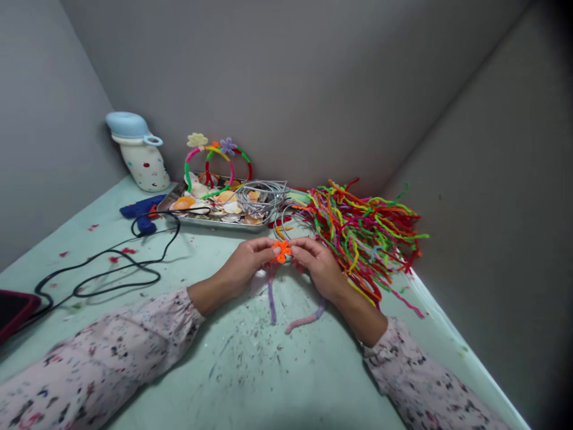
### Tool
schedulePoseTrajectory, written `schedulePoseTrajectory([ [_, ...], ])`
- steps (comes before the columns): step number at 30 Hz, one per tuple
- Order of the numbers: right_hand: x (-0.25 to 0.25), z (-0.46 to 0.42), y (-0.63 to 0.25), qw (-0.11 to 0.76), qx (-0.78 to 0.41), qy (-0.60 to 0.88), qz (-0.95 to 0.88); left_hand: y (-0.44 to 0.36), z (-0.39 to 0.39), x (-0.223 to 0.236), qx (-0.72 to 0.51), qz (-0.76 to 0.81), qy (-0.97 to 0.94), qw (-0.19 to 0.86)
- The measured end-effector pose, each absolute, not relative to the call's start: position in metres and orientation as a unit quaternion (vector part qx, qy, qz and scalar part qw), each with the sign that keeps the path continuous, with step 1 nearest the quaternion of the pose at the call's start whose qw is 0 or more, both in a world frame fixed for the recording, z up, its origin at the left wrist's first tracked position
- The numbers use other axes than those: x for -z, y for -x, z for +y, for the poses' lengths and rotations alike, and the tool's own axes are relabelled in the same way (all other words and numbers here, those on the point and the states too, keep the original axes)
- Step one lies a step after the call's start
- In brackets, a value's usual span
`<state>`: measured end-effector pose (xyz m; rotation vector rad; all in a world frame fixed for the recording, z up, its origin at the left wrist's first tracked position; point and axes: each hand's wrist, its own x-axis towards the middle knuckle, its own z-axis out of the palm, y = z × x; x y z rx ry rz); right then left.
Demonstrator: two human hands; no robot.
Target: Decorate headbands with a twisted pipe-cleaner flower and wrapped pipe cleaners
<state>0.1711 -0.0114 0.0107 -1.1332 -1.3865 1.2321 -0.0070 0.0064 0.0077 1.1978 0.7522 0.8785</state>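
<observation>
My left hand (244, 263) and my right hand (319, 264) meet over the middle of the pale green table (233, 364). Both pinch a small orange pipe-cleaner flower (282, 251) between their fingertips. Under the hands a band wrapped in purple and pink pipe cleaner (293, 319) curves down toward me; its top is hidden behind my fingers. Both hands have their fingers closed.
A heap of coloured pipe cleaners (364, 230) lies right of my hands. Behind them a metal tray (201, 220) holds shells, grey wire (262, 197) and decorated headbands (217, 161). A blue glue gun (143, 210) with a black cord (107, 269) lies left; a spotted jug (138, 152) stands in the corner.
</observation>
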Motion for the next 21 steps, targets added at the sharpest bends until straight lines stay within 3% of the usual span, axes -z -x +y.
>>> schedulePoseTrajectory([
  [21,-0.0112,-0.0151,-0.1626,0.449,-0.438,0.507,-0.591,0.0075,0.0049,-0.0110,-0.402,0.365,-0.560,0.626],
])
